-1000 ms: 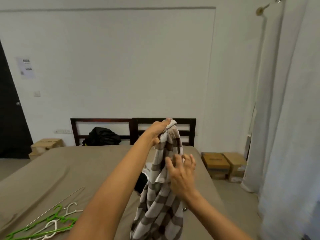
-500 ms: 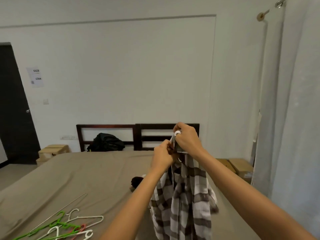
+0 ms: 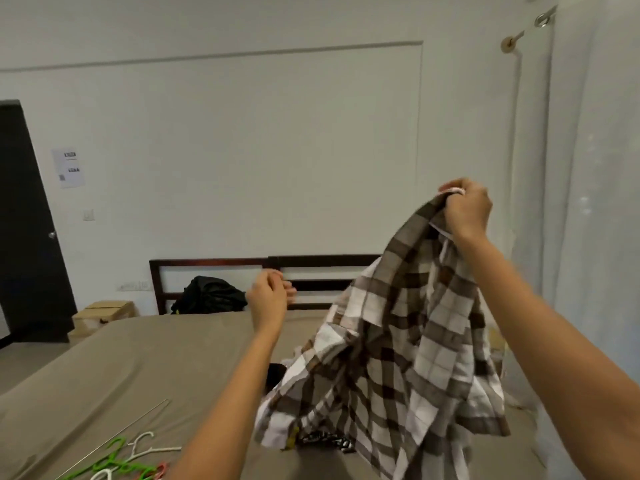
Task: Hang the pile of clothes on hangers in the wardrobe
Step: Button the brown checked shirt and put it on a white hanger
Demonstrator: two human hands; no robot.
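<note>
Near-left corner of the bed [image 3: 138,368]: tangle of thin plastic hangers [image 3: 117,462], green, white and one red, hooks curved, lying flat on the taut tan sheet. Slim straight metal rod [image 3: 114,441] lies diagonally on the bed just beside them. Over the bed's near-right part hangs the plaid shirt [image 3: 398,358]: soft woven fabric, brown/white/dark check, draped in loose folds, lower hem bunched just above the sheet. Under that hem, on the bed, a small black-and-white patterned piece [image 3: 325,439]; can't tell what it is. A dark garment [image 3: 277,372] sits on the bed mid-way up, mostly hidden behind the shirt. Left hand [image 3: 268,299] is raised over the middle of the bed, clear of the shirt, fingers curled in toward the thumb, nothing visible in it, somewhat blurred. Right hand [image 3: 465,211] is high above the bed's right side, fist clenched round the top of the shirt; a white curved hook [image 3: 453,191] pokes out of the fist and a thin white bar shows below it inside the collar. Far end of the bed: dark wooden slatted headboard [image 3: 214,263] with a crumpled black bag [image 3: 207,294] against it. Left of the bed's far end, a cardboard box [image 3: 104,311] on the floor, then a black door [image 3: 24,220]. Right of the bed, a sheer white curtain [image 3: 595,202].
</note>
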